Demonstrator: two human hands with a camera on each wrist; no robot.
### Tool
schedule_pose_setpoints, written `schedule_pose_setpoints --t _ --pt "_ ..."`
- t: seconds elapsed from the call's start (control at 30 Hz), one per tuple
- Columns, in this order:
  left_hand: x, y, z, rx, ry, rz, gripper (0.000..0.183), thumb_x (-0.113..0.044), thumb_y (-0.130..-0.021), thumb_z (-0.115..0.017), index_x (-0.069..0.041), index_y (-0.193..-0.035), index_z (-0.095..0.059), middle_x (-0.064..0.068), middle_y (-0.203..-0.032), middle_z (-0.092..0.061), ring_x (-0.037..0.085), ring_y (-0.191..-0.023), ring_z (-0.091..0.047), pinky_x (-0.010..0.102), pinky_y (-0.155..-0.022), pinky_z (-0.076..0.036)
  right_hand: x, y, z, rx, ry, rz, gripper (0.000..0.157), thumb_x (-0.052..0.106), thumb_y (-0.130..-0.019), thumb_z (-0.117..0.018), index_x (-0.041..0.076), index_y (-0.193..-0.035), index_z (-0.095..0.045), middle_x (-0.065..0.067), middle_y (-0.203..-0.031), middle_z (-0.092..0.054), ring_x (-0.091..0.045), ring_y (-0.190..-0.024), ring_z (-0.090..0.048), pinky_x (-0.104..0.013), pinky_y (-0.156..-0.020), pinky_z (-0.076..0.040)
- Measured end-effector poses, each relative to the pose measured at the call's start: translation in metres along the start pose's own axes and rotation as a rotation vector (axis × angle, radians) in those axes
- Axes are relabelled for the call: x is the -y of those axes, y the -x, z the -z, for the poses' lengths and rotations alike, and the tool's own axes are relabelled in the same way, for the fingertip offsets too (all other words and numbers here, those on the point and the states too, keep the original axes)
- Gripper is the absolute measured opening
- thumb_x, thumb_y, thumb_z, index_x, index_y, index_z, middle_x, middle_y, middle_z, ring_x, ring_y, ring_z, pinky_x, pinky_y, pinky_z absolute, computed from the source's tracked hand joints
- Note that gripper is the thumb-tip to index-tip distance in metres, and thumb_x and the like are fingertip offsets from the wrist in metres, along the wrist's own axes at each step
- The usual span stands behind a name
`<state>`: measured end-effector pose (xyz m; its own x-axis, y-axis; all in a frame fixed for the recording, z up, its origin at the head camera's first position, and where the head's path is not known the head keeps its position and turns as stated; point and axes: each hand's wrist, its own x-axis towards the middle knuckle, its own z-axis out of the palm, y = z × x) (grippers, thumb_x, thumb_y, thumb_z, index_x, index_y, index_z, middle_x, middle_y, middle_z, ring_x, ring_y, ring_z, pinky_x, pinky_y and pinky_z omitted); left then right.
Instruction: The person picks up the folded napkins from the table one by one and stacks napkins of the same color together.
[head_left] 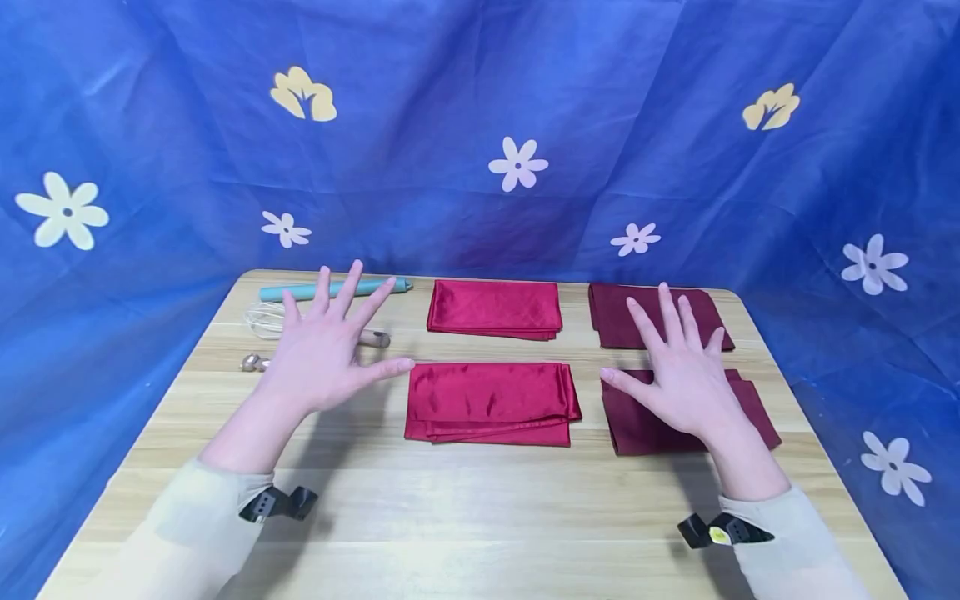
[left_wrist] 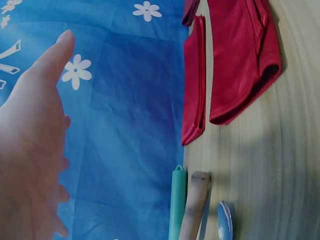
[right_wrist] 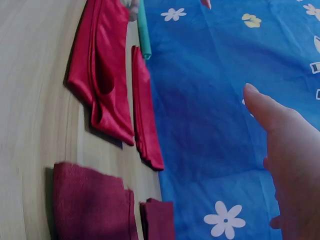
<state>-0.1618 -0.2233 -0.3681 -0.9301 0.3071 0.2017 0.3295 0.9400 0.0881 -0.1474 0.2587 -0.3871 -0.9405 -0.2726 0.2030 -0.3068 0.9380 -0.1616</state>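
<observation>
My left hand (head_left: 318, 350) hovers with spread fingers over the left of the table, holding nothing. Beneath and behind it lie a teal stick-shaped thing (head_left: 300, 292), a whisk (head_left: 264, 320) and a small metal-ended utensil (head_left: 252, 362), partly hidden by the hand. Over the right side, my right hand (head_left: 686, 375) is also spread and holds nothing. It hangs above two folded maroon cloths, a rear one (head_left: 618, 312) and a front one (head_left: 637, 425). Between the hands are two folded shiny red cloths, one at the back (head_left: 495, 307) and one in front (head_left: 487, 396).
The light wooden table (head_left: 465, 517) reaches back to a blue curtain (head_left: 450, 100) with flower prints, which also hangs along both sides. In the left wrist view, a blue oval end (left_wrist: 225, 220) shows beside the whisk's handle (left_wrist: 195, 205).
</observation>
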Motion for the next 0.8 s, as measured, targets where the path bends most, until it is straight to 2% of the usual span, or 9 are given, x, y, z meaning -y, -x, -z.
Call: schedule_pose_setpoints --t 0.17,0.33,0.5,0.53,0.57,0.63,0.73,0.77,0.8 --pt "-0.007 0.004 0.004 0.012 0.094 0.005 0.104 -0.087 -0.087 -0.056 -0.048 -0.168 -0.004 0.000 -0.177 0.005 0.042 -0.159 0.004 0.085 -0.109 0.007 0.008 0.002 0.005 0.014 -0.079 -0.018 0.106 0.079 -0.090 -0.062 0.032 -0.172 -0.012 -0.002 -0.177 0.011 -0.044 -0.160 -0.005 -0.088 -0.108 -0.013" --pt "-0.012 0.007 0.008 0.022 0.199 0.008 0.101 -0.083 -0.088 -0.061 -0.049 -0.168 -0.007 -0.002 -0.177 0.001 0.039 -0.160 -0.005 0.085 -0.112 -0.008 0.014 0.003 0.008 0.011 -0.184 -0.011 0.104 0.073 -0.091 -0.067 0.032 -0.171 -0.016 0.000 -0.177 0.007 -0.051 -0.156 -0.015 -0.084 -0.111 -0.018" --pt "-0.012 0.008 0.007 -0.014 0.279 -0.006 0.095 -0.077 -0.092 -0.064 -0.048 -0.168 -0.013 -0.001 -0.177 -0.011 0.043 -0.155 -0.027 0.077 -0.111 -0.031 0.015 0.003 0.010 -0.007 -0.306 0.000 0.099 0.063 -0.092 -0.074 0.031 -0.170 -0.022 0.001 -0.177 0.000 -0.046 -0.156 -0.021 -0.081 -0.108 -0.030" --pt "-0.012 0.009 0.007 -0.017 0.290 -0.005 0.094 -0.076 -0.092 -0.063 -0.048 -0.168 -0.014 -0.002 -0.176 -0.012 0.044 -0.153 -0.033 0.076 -0.108 -0.036 0.016 0.003 0.012 -0.004 -0.334 -0.001 0.098 0.061 -0.093 -0.075 0.030 -0.170 -0.023 0.000 -0.177 -0.001 -0.045 -0.156 -0.022 -0.081 -0.107 -0.032" --pt "-0.012 0.009 0.007 -0.016 0.305 0.001 0.094 -0.075 -0.093 -0.063 -0.047 -0.168 -0.014 -0.003 -0.176 -0.013 0.043 -0.144 -0.045 0.075 -0.103 -0.042 0.017 0.003 0.013 0.001 -0.363 -0.004 0.097 0.058 -0.093 -0.076 0.029 -0.170 -0.024 -0.001 -0.177 -0.003 -0.045 -0.156 -0.022 -0.080 -0.107 -0.033" --pt "-0.013 0.011 0.008 -0.005 0.338 0.021 0.092 -0.074 -0.094 -0.063 -0.048 -0.167 -0.014 -0.004 -0.176 -0.014 0.045 -0.141 -0.048 0.077 -0.098 -0.043 0.018 0.004 0.015 0.014 -0.418 -0.009 0.095 0.053 -0.094 -0.078 0.027 -0.169 -0.026 -0.004 -0.177 -0.006 -0.045 -0.155 -0.025 -0.078 -0.108 -0.034" --pt "-0.013 0.013 0.009 0.016 0.401 0.041 0.090 -0.071 -0.095 -0.065 -0.050 -0.167 -0.015 -0.005 -0.176 -0.015 0.044 -0.143 -0.046 0.080 -0.102 -0.039 0.019 0.004 0.014 0.027 -0.483 -0.011 0.093 0.047 -0.094 -0.080 0.024 -0.169 -0.029 -0.007 -0.176 -0.012 -0.046 -0.153 -0.029 -0.077 -0.109 -0.034" --pt "-0.013 0.013 0.010 0.021 0.423 0.044 0.090 -0.070 -0.095 -0.066 -0.050 -0.167 -0.016 -0.004 -0.175 -0.017 0.044 -0.146 -0.043 0.080 -0.105 -0.036 0.019 0.004 0.013 0.029 -0.499 -0.013 0.091 0.046 -0.095 -0.080 0.023 -0.168 -0.031 -0.008 -0.176 -0.014 -0.044 -0.153 -0.030 -0.075 -0.111 -0.034" --pt "-0.012 0.013 0.009 0.023 0.445 0.043 0.090 -0.069 -0.095 -0.067 -0.049 -0.167 -0.017 -0.004 -0.175 -0.019 0.043 -0.153 -0.032 0.080 -0.109 -0.031 0.018 0.004 0.012 0.028 -0.515 -0.010 0.090 0.044 -0.095 -0.081 0.022 -0.167 -0.033 -0.009 -0.175 -0.016 -0.044 -0.153 -0.031 -0.074 -0.110 -0.036"
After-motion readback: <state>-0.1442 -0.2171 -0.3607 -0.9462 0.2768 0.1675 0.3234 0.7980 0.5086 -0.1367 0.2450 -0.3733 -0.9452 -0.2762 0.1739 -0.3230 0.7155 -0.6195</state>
